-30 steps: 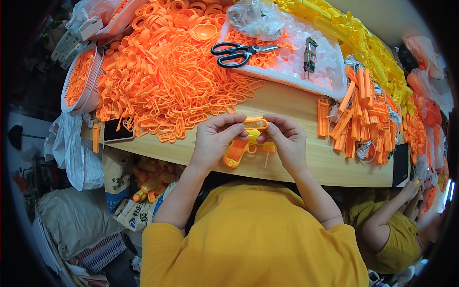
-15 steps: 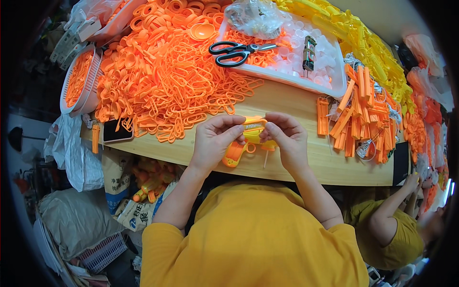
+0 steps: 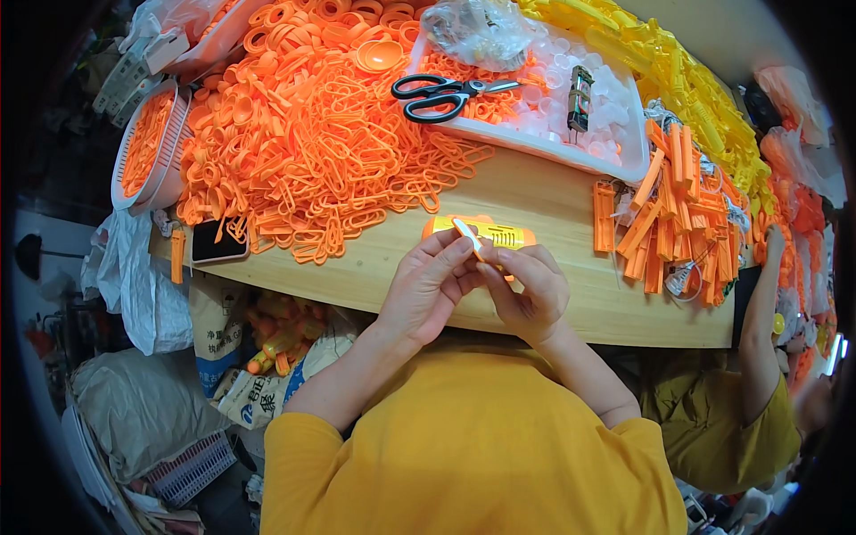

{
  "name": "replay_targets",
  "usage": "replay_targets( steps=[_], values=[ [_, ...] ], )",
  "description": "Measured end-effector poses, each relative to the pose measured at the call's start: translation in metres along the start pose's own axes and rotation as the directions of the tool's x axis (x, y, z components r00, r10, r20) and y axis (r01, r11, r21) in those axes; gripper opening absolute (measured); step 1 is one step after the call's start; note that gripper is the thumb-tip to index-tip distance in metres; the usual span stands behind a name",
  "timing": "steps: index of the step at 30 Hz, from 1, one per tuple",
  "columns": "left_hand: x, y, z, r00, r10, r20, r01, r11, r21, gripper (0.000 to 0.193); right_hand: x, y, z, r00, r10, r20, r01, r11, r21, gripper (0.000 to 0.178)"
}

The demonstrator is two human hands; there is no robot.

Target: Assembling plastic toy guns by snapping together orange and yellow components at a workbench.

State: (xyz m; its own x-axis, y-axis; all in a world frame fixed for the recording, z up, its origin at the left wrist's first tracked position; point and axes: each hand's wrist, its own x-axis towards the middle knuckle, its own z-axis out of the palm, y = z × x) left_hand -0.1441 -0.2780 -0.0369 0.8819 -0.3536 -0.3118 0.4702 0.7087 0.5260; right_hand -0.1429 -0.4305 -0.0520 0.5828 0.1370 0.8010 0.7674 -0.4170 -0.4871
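Note:
My left hand (image 3: 426,283) and my right hand (image 3: 532,287) meet above the near part of the table. Between their fingertips is a small, narrow orange piece with a bright white face (image 3: 465,234); its exact kind is unclear. The left thumb and forefinger pinch it, while the right fingers close on its lower end. Just beyond my fingers lies a yellow toy body with orange parts and dark slots (image 3: 508,236), partly hidden by my hands.
Orange loop clips and rings (image 3: 348,160) are heaped at the back left. Black-handled scissors (image 3: 446,96) rest across a white tray (image 3: 535,147) of translucent caps. Orange battery-box-like parts (image 3: 660,214) pile up at right. A phone (image 3: 220,242) lies left; another person's arm (image 3: 761,312) reaches in at right.
My hands have come closer together and turned the small piece edge-on. The toy body now lies sideways beyond my fingers. The other person's arm has stretched farther toward the piles.

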Motion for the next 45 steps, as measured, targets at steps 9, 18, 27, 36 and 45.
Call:
replay_targets(
  steps=[9, 18, 27, 36, 45],
  values=[
    [0.008, 0.034, -0.011, 0.907, 0.333, 0.259, -0.388, 0.420, 0.820, 0.019, -0.010, 0.007, 0.000, 0.951, 0.304, 0.057, -0.287, 0.937, -0.197, 0.043],
    [0.023, 0.042, -0.014, 0.772, 0.116, 0.624, -0.569, -0.309, 0.762, 0.024, -0.021, 0.028, 0.007, 0.916, 0.358, 0.180, -0.349, 0.934, -0.081, 0.026],
    [0.026, 0.042, -0.015, 0.768, 0.113, 0.631, -0.573, -0.320, 0.755, 0.024, -0.022, 0.030, 0.020, 0.933, 0.357, 0.049, -0.351, 0.931, -0.105, 0.018],
    [0.028, 0.044, -0.053, 1.000, -0.021, -0.003, 0.011, 0.417, 0.909, 0.034, -0.024, 0.030, 0.022, 0.941, 0.338, 0.033, -0.332, 0.936, -0.114, 0.020],
    [0.025, 0.045, -0.038, 0.988, -0.100, -0.114, 0.150, 0.525, 0.838, 0.041, -0.026, 0.033, 0.021, 0.946, 0.319, 0.056, -0.311, 0.943, -0.114, 0.025]
  ],
)
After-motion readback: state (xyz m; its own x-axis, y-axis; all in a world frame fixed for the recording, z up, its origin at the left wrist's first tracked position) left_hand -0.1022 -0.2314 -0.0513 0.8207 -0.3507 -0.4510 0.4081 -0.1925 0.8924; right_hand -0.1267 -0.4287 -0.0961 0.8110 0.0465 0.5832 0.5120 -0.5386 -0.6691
